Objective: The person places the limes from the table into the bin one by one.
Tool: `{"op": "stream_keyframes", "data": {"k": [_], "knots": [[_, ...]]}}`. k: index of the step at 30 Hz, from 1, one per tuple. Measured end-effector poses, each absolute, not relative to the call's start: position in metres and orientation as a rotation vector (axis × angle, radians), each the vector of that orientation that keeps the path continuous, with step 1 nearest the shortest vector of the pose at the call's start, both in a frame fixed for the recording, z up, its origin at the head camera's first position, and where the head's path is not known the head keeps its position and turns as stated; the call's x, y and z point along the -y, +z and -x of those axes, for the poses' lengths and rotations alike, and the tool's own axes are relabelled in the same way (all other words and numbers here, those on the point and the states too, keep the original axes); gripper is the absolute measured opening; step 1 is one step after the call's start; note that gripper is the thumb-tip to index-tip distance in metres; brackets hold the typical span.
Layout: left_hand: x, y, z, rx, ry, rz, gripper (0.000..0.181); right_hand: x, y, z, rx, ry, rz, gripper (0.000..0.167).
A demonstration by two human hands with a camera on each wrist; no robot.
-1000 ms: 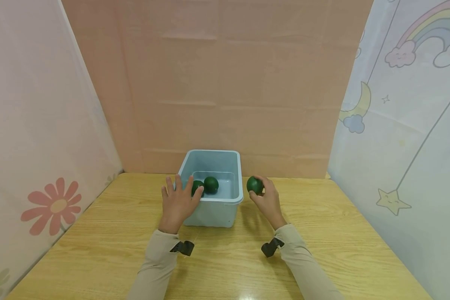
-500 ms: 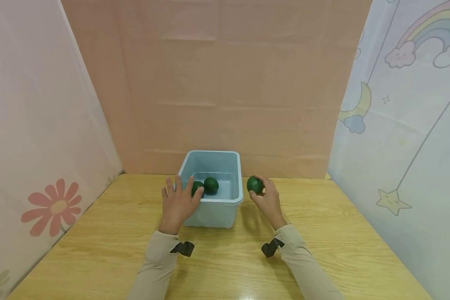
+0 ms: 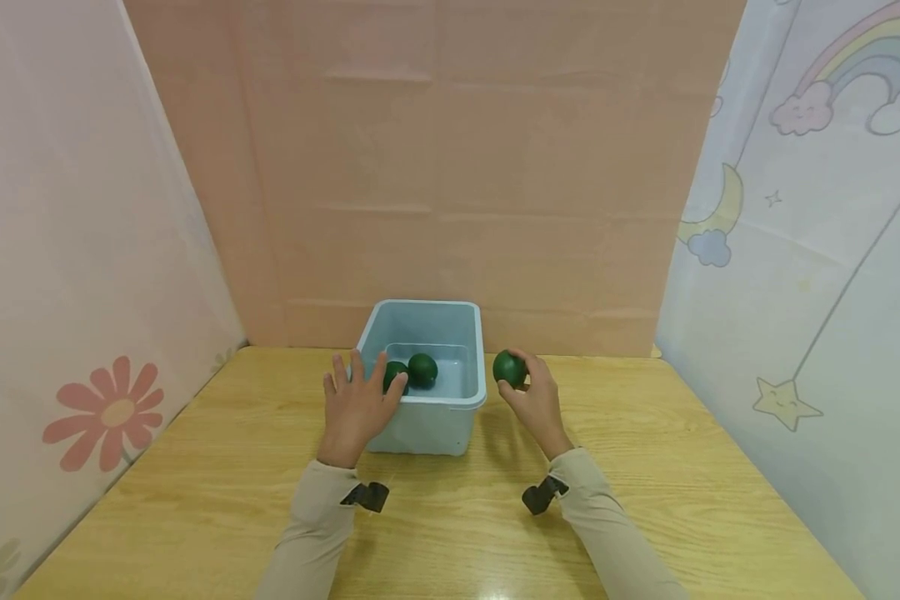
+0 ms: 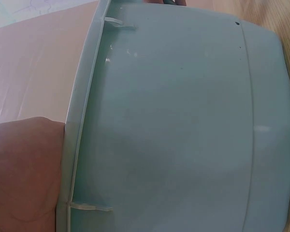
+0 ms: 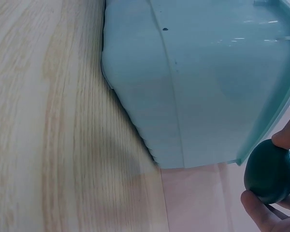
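Observation:
My right hand (image 3: 536, 404) grips a dark green oval fruit (image 3: 509, 370) between thumb and fingers, above the table just right of a light blue plastic bin (image 3: 420, 427). In the right wrist view the fruit (image 5: 270, 171) looks smooth and rounded, beside the bin's rim. My left hand (image 3: 356, 408) lies over the bin's near left corner with its fingers spread. Inside the bin are two similar green fruits; one fruit (image 3: 422, 370) shows whole, the other fruit (image 3: 395, 375) is partly covered by my left hand. The left wrist view shows mostly the bin's near wall (image 4: 174, 111).
The bin stands on a light wooden table (image 3: 435, 533). A brown-pink sheet (image 3: 450, 167) hangs behind the table. Patterned cloths rise along the left and right sides. A dark camera mount is strapped to each wrist.

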State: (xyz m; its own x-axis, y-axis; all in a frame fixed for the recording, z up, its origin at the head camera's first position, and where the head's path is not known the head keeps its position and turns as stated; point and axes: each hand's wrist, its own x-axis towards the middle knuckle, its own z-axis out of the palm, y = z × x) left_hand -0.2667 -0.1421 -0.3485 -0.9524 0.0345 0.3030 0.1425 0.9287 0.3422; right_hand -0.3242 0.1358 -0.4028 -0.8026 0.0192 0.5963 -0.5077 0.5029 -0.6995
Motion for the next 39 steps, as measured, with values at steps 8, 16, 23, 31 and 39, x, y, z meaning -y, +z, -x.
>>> {"op": "stream_keyframes", "data": {"k": [8,16,23,31,39], "knots": [[0.1421,-0.3478,0.2669,2.800,-0.545,0.136,0.066,-0.1357,-0.4007,0.3238,2.198,1.283,-0.410,0.050],[0.1421,-0.3481,0.2668,2.805,-0.551,0.133,0.066,-0.1338,-0.3964,0.3214,2.181,1.289,-0.423,0.050],[0.1420,-0.3481,0.2676,2.807,-0.552,0.133,0.066,-0.1336,-0.3966,0.3220,2.183,1.283,-0.417,0.050],[0.1420,-0.3482,0.2673,2.823,-0.546,0.125,0.066,-0.1334,-0.3973,0.3214,2.178,1.278,-0.423,0.050],[0.1430,-0.3484,0.2669,2.804,-0.547,0.134,0.065,-0.1331,-0.3952,0.3204,2.164,1.300,-0.427,0.050]]}}
